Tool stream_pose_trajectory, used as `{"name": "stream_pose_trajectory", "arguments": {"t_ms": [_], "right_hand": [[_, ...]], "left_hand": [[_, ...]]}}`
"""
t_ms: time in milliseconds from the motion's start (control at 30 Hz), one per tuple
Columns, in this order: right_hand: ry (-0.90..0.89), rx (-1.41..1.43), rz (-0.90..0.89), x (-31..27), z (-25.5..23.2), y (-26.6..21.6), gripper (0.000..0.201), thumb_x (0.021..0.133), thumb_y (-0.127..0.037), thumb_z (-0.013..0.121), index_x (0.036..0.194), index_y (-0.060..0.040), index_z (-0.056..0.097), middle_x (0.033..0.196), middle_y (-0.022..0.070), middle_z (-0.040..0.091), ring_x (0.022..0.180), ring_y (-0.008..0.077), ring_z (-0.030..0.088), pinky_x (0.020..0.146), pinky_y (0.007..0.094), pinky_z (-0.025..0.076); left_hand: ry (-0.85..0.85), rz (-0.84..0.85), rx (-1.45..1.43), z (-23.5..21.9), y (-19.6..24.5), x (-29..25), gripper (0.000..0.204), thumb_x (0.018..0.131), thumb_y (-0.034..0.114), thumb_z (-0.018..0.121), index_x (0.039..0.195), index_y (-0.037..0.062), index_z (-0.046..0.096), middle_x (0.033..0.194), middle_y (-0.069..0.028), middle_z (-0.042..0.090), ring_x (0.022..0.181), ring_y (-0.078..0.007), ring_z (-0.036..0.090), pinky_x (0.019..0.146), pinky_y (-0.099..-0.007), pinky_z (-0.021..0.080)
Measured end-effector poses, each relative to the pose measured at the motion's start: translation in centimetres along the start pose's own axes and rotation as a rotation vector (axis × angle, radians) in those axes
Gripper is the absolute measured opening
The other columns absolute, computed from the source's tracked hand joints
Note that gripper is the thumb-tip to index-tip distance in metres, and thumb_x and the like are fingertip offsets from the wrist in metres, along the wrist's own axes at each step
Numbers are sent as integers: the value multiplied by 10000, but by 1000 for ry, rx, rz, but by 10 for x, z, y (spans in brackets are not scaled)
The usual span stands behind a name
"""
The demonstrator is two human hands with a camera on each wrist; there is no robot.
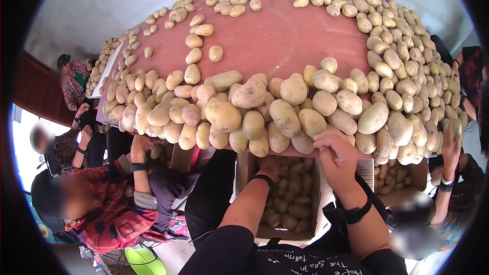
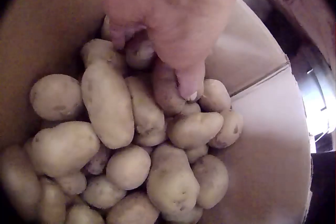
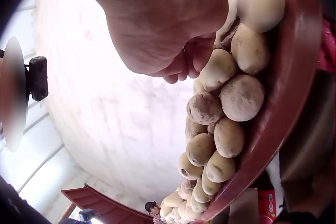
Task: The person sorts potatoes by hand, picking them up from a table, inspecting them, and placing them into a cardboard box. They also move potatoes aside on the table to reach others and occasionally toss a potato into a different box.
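Potatoes are heaped along the near edge of the red table. Below that edge, my left hand reaches into a cardboard box of potatoes. The left wrist view shows this hand from above, its thumb and fingers curled round a potato on top of the pile; part of that potato is hidden. My right hand is raised at the table edge, beside the heap, its fingers loosely bent. In the right wrist view, no potato shows inside the right hand, which is next to the row of potatoes.
Another box of potatoes stands at the right, below the table. A person in a red checked shirt sits close at the left, with others beyond. People are also at the right edge. A green basin lies at the lower left.
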State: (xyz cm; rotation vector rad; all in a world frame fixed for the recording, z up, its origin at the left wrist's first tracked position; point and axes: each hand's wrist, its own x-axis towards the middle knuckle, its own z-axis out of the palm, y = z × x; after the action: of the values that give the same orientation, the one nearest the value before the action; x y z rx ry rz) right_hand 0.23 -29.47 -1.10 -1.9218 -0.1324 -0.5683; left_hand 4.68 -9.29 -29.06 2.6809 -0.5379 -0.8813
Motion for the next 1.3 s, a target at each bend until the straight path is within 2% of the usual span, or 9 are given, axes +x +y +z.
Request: {"name": "stream_pose_trajectory", "arguments": {"t_ms": [167,367,600,700,833,933,1033,1133,1300], "right_hand": [[-31,14,71,0,5,-5,178,783,101,533,874,-14,635,914,118,654,756,203,620,611,270,482],[16,-20,6,1,9,4,170,793,87,535,870,-28,633,918,99,657,712,203,606,575,274,462],[24,32,3,2,12,3,172,794,89,528,872,-28,628,899,101,649,671,188,583,559,273,444],[54,51,-31,3,12,2,177,791,94,524,873,-26,626,890,104,641,667,180,578,559,265,440],[61,74,-53,3,12,-1,179,787,100,518,872,-18,623,889,96,636,672,166,576,569,256,439],[66,77,-77,2,12,1,181,789,103,515,870,-16,624,891,93,633,681,153,574,576,252,440],[48,96,-25,1,10,-1,181,788,106,513,868,-13,624,894,94,630,695,153,580,579,253,443],[68,101,-43,2,9,0,177,788,109,511,864,-8,622,894,92,626,700,152,585,582,251,447],[79,99,-14,6,6,-1,171,779,111,515,860,2,618,867,102,618,736,191,601,635,273,472]], "left_hand": [[-171,-106,195,-75,53,-27,728,687,426,771,1313,155,518,1469,-127,407,1349,-289,391,1087,-386,376],[-49,-74,48,-35,29,-40,753,639,405,804,1299,193,507,1402,-161,403,1308,-341,395,1018,-450,434],[66,-45,-139,-65,38,-125,669,628,355,851,1213,204,565,1235,-213,473,1159,-406,501,950,-457,464],[222,33,-224,-102,45,-177,613,612,334,873,1140,172,608,1232,-213,481,1115,-414,529,949,-445,465],[628,75,-206,-152,40,-229,570,567,266,906,1050,132,636,1239,-211,473,1113,-399,523,940,-431,467],[988,55,-194,-191,19,-244,598,508,192,927,1013,100,622,1243,-200,462,1114,-403,507,934,-441,463],[1209,-39,-21,-241,6,-243,573,514,110,912,989,89,593,1248,-195,451,1143,-394,481,964,-442,433],[1273,-44,103,-273,-7,-224,606,516,138,913,1039,105,610,1258,-204,453,1157,-409,471,969,-460,434],[1063,-64,220,-285,-23,-190,601,567,171,889,1107,160,625,1323,-222,397,1192,-432,446,986,-472,426]]}}
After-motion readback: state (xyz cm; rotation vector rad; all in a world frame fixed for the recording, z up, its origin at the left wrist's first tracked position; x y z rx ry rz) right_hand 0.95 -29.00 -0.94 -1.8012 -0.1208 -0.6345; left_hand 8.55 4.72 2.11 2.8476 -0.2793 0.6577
